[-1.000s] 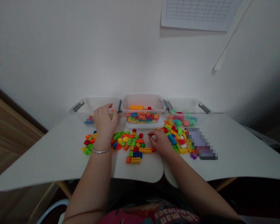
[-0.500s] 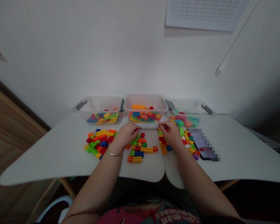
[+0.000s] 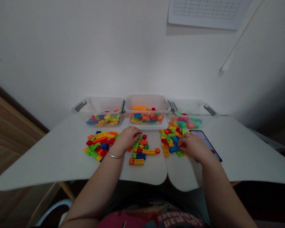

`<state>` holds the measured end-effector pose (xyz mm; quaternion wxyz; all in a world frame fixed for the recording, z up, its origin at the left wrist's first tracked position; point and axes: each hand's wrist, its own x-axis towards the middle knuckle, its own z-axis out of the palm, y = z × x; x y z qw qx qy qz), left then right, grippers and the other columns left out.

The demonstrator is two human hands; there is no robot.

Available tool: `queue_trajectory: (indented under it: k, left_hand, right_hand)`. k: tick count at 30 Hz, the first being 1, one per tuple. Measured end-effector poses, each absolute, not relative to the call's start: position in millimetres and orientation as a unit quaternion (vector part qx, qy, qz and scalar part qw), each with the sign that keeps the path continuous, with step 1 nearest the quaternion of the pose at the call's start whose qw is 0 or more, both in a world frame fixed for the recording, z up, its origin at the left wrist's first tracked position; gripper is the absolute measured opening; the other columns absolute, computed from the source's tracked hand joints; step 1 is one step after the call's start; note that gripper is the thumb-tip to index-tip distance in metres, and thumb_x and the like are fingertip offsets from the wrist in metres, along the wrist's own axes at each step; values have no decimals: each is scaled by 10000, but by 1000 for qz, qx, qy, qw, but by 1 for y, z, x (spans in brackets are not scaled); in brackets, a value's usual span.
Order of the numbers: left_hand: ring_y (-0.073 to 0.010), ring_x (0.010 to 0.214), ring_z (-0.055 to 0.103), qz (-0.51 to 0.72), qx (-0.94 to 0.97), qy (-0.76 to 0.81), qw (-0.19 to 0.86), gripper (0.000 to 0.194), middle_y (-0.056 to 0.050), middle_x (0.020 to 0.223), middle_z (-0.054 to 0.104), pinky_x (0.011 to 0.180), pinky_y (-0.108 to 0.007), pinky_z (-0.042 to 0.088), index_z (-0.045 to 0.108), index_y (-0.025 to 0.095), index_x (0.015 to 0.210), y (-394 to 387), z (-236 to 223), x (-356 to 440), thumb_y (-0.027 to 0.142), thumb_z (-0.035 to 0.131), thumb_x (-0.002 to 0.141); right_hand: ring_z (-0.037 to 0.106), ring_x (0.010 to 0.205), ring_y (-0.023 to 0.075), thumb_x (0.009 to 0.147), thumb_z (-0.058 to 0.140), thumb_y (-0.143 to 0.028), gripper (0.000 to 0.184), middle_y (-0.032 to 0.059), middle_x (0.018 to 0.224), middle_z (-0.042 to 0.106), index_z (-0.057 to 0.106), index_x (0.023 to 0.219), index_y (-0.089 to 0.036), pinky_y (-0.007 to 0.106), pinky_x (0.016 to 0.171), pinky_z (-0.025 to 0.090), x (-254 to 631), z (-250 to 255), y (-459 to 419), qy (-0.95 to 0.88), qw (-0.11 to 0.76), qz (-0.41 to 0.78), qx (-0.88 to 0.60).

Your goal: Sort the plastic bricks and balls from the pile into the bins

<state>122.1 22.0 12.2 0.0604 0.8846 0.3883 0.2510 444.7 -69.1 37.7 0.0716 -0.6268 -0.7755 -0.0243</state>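
Observation:
My left hand (image 3: 128,138) rests over the left edge of the middle group of toy bricks (image 3: 149,152), fingers curled together; whatever they may hold is hidden. My right hand (image 3: 193,146) reaches down over the right pile of toy bricks (image 3: 167,139), its bent fingers a little apart. A red brick (image 3: 184,144) shows beneath those fingers, and I see no brick clearly gripped. In the middle group, some bricks are joined or lined up, among them yellow, blue, green and orange ones. Another mixed brick pile (image 3: 98,145) lies beside my left wrist.
Three clear bins stand along the wall: a left bin (image 3: 104,100), a middle bin (image 3: 148,98) and a right bin (image 3: 188,103), each holding coloured plastic pieces. A white lid (image 3: 154,128) lies before the middle bin. A phone (image 3: 210,145) lies by my right hand.
My right hand has moved right and toward me, from the white lid's edge to the right brick pile. My left hand stays nearly where it was.

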Motion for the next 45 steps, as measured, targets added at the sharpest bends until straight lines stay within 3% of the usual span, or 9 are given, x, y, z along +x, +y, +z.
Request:
queue_trajectory:
  k: [12,20,28,38,41,45]
  left_hand:
    - [-212,968,641,248,886,388,63,214,-75,995,724,917,-387,510,725,214,981,21,12,123,181,542,875]
    - [-216,968,636,238,887,392,52,219,-74,1003,724,916,-392,509,722,212,984,19,15,124,187,530,881]
    - [-218,980,634,236,887,393,52,207,-70,1002,725,925,-385,504,720,210,980,20,14,123,196,534,889]
    - [-214,1003,628,214,889,401,51,214,-70,1033,723,944,-376,490,719,198,997,19,16,123,204,527,903]
    - [-212,999,629,214,890,401,48,213,-64,1027,727,940,-369,486,720,203,993,19,16,124,206,527,902]
    - [-217,987,632,219,886,407,39,204,-66,1022,733,930,-372,476,723,199,984,15,20,130,223,537,903]
  right_hand:
    - [585,925,269,695,757,-171,121,81,878,670,759,776,-261,375,815,415,443,27,-76,-763,88,-71,-637]
    - [581,954,279,747,710,-183,117,90,924,703,780,798,-262,386,809,411,440,27,-76,-763,60,-72,-639]
    - [578,943,274,769,744,-302,88,81,931,699,786,827,-251,387,825,416,441,31,-81,-762,53,-59,-643]
    - [568,955,270,774,727,-282,78,79,918,689,772,811,-230,371,822,403,437,36,-82,-758,39,-63,-648]
    - [579,914,265,784,716,-317,117,80,894,680,745,822,-209,371,800,409,437,41,-80,-760,78,-87,-639]
    - [600,926,244,805,697,-309,142,65,951,693,704,902,-205,357,814,420,416,43,-75,-766,220,-88,-598]
